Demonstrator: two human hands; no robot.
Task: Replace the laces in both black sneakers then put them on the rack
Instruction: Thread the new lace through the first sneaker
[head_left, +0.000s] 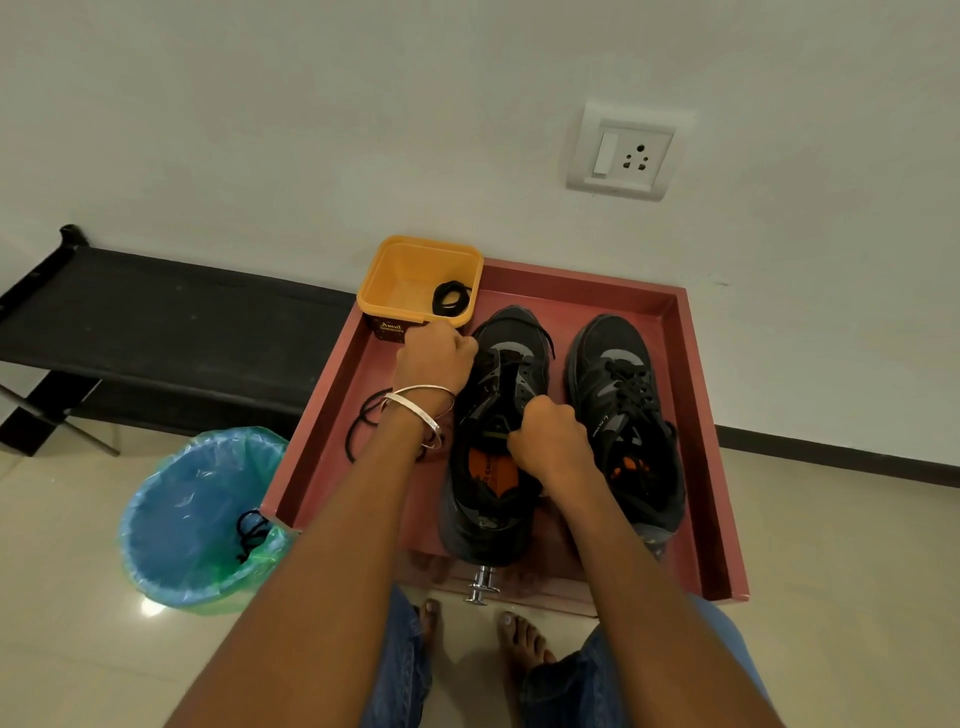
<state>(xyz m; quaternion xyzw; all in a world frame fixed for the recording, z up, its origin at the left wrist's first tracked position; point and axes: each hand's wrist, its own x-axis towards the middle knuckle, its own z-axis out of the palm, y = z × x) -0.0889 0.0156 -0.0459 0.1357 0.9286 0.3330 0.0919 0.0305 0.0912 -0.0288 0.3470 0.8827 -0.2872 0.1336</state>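
Left grip pinches the lace at the left sneaker's far eyelets; right grip clamps its tongue. The laced right sneaker stands just beside it in the red tray

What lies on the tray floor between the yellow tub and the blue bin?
In the head view, a loose black lace lies on the red tray, partly hidden by the left hand's wrist.
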